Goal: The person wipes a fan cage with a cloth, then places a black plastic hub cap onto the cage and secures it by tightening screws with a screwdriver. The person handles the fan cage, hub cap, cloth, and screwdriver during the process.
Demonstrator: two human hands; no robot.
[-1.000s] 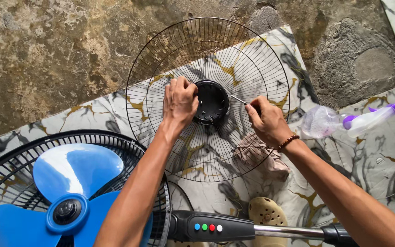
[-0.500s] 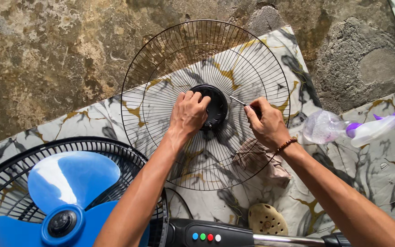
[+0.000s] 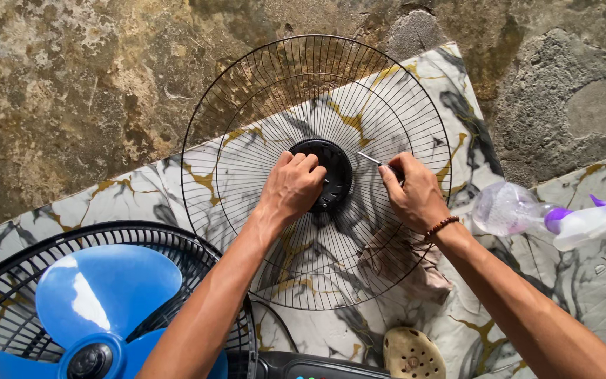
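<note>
A round black wire fan guard (image 3: 261, 91) stands tilted on the marbled floor, with a black plastic hub (image 3: 334, 172) at its centre. My left hand (image 3: 290, 186) grips the left side of that hub. My right hand (image 3: 415, 193) holds a thin screwdriver (image 3: 369, 158), whose metal tip points at the hub's right edge. A beaded bracelet sits on my right wrist.
A fan with blue blades (image 3: 103, 295) in its black rear guard lies at lower left, its control column (image 3: 310, 368) along the bottom edge. A crumpled cloth (image 3: 408, 263) lies under the guard. A spray bottle (image 3: 548, 214) lies at right; a tan clog (image 3: 412, 354) sits near the bottom.
My left hand has slid right and down onto the hub's left side. The view has shifted, so everything sits a little lower in the frame. The screwdriver stays at the hub's right edge.
</note>
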